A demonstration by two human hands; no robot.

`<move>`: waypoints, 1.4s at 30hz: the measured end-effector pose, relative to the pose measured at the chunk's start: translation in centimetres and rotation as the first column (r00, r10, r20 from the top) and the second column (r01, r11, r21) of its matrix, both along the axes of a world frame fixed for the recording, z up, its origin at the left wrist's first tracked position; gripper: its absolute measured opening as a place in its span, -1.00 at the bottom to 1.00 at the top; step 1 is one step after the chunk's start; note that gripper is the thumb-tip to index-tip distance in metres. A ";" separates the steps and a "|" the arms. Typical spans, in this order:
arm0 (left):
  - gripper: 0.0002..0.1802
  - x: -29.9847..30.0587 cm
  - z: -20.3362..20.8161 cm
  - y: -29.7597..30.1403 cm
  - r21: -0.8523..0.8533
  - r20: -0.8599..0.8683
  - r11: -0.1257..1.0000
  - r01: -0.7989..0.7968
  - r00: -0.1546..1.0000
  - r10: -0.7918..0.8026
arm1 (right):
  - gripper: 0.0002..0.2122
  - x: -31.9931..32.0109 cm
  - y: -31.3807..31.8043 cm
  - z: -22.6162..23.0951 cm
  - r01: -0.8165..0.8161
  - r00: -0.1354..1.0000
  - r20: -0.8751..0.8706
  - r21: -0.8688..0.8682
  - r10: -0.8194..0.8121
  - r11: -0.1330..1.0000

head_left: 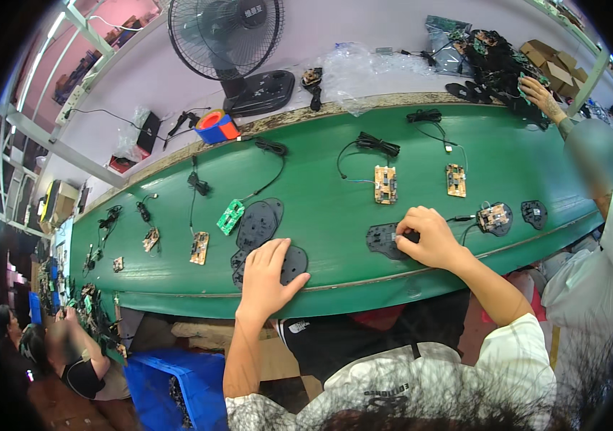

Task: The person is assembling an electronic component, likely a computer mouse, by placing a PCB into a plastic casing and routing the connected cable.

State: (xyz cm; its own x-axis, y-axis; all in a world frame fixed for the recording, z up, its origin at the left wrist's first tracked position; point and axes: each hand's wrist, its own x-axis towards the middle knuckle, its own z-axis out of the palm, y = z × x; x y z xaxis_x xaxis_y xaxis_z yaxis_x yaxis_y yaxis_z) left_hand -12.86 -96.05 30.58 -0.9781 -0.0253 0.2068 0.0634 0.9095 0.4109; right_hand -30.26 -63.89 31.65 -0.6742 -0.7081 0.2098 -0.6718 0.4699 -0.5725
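Your hands were well apart along the near edge of the green table (339, 248). Your left hand (265, 279) lay spread over grouped black covers (256, 224), perhaps steadying them. Your right hand (430, 241) bunched its fingertips at another black cover (380, 240); whether they gripped it, you couldn't tell. A circuit board (385, 185) lay farther in, its cable (378, 146) bundled toward the far edge, probably against tangling. Green surface showed between your hands, giving sideways room.

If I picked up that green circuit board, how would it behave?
The green circuit board looks thin and flat, so probably stiff and light. The black cable seemingly joined to it lies bunched and curved, so it would likely trail floppily.
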 end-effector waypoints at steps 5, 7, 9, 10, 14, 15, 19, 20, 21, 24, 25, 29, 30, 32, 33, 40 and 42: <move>-0.25 0.3 -0.6 -1.8 0.014 -0.092 1.000 0.017 0.996 -0.016 | -0.91 0.1 -0.1 -0.3 0.016 1.000 0.009 -0.005 -0.016 1.000; -0.33 -0.3 -0.5 -0.9 0.084 -0.163 0.995 0.054 0.986 -0.040 | -0.91 0.0 -0.2 -0.4 0.023 1.000 -0.001 -0.012 -0.023 1.000; -0.43 -1.4 0.3 0.4 0.115 -0.212 0.990 0.080 0.976 -0.054 | -0.91 0.0 -0.1 -0.3 0.027 0.999 0.017 -0.015 -0.027 1.000; -0.44 -1.9 0.5 1.0 0.112 -0.193 0.986 0.126 0.976 -0.103 | -0.91 0.0 0.0 -0.4 0.032 0.999 0.013 -0.014 -0.032 0.999; -0.49 -5.3 3.0 4.0 0.097 -0.165 0.957 0.275 0.952 -0.257 | -0.88 0.1 -0.1 -1.0 0.041 0.999 -0.010 -0.055 -0.042 0.998; -0.50 -6.2 3.5 4.4 0.099 -0.101 0.937 0.336 0.940 -0.326 | -0.88 0.1 0.0 -1.1 0.033 0.999 -0.023 -0.069 -0.035 0.997; -0.33 -9.3 3.7 2.5 0.398 0.194 0.849 0.349 0.872 -0.449 | -0.88 -0.3 0.0 -0.9 -0.018 1.000 -0.019 -0.154 0.015 0.988; -0.23 -9.8 4.1 2.0 0.379 0.217 0.869 0.317 0.883 -0.417 | -0.88 -0.3 0.1 0.2 0.013 0.996 0.089 -0.163 0.002 0.986; -0.23 -10.3 4.1 1.9 0.389 0.204 0.856 0.341 0.874 -0.441 | -0.88 -0.7 0.4 0.7 0.036 0.996 0.081 -0.149 -0.024 0.988; -0.16 -9.2 2.4 2.0 0.284 0.155 0.879 0.383 0.887 -0.436 | -0.88 -2.9 0.4 3.2 0.068 0.994 -0.065 -0.220 -0.085 0.973; -0.16 -8.6 1.8 2.5 0.204 0.154 0.907 0.369 0.903 -0.402 | -0.87 -4.4 0.4 3.7 0.088 0.987 -0.111 -0.251 -0.119 0.964; -0.27 -7.9 2.7 2.7 0.175 0.201 0.915 0.363 0.897 -0.394 | -0.85 -12.6 -0.6 6.4 0.267 0.950 -0.084 -0.288 -0.302 0.920; -0.32 -7.9 2.9 2.7 0.192 0.243 0.914 0.357 0.885 -0.397 | -0.83 -15.7 -0.5 6.2 0.324 0.922 -0.120 -0.277 -0.367 0.905; -0.36 -8.1 2.5 2.7 0.213 0.232 0.900 0.380 0.875 -0.424 | -0.80 -22.4 0.1 4.7 0.429 0.866 -0.192 -0.191 -0.462 0.883; -0.40 -8.0 2.5 2.6 0.222 0.237 0.897 0.383 0.871 -0.431 | -0.78 -25.4 0.1 4.0 0.465 0.847 -0.228 -0.119 -0.480 0.877; -0.54 -8.3 2.7 1.9 0.290 0.204 0.842 0.454 0.830 -0.519 | -0.66 -35.7 -1.5 -1.1 0.617 0.780 -0.305 0.230 -0.546 0.753; -0.56 -8.4 3.0 2.0 0.312 0.223 0.839 0.446 0.824 -0.521 | -0.68 -36.5 -2.5 -1.2 0.633 0.767 -0.328 0.250 -0.551 0.733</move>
State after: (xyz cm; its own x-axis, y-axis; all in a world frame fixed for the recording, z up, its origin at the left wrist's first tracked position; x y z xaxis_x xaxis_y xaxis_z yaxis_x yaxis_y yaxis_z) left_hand -21.21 -94.02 33.55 -0.8894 0.4558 -0.0347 0.3145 0.6652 0.6772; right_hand -66.74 -66.43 30.42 -0.9440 -0.2311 0.2356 -0.2767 0.9433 -0.1836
